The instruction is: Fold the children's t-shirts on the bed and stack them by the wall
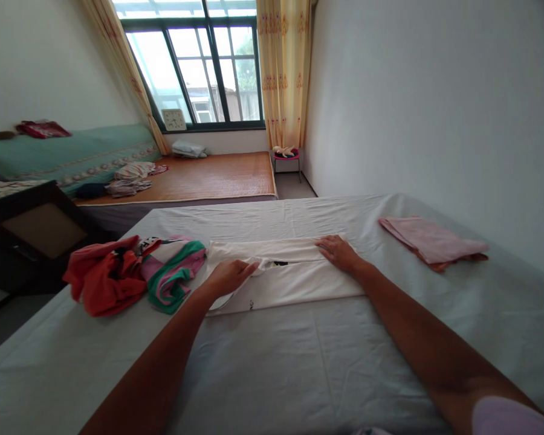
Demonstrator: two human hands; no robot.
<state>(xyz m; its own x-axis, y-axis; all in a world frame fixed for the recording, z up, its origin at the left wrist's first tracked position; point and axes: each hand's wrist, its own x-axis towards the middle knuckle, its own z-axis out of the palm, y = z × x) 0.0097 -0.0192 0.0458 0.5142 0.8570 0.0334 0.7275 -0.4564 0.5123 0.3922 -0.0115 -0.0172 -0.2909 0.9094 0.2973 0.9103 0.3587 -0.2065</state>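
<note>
A white garment [299, 281], likely a shirt, lies folded lengthwise into a long strip across the sheet, with small dark print showing near its middle and its near edge. At its left part, my left hand [231, 278] is closed on a bit of the fabric, and a flap there is slightly lifted. My right hand [339, 252] rests on the far right part of the garment, fingers stretched out and lying flat on the cloth.
Left of the garment lie a crumpled red garment [109, 278] and a green, pink and white one [176, 272]. A folded pink cloth [430, 238] lies to the right by the wall. Beyond are a mat-covered bed [217, 172] and a dark cabinet [40, 229].
</note>
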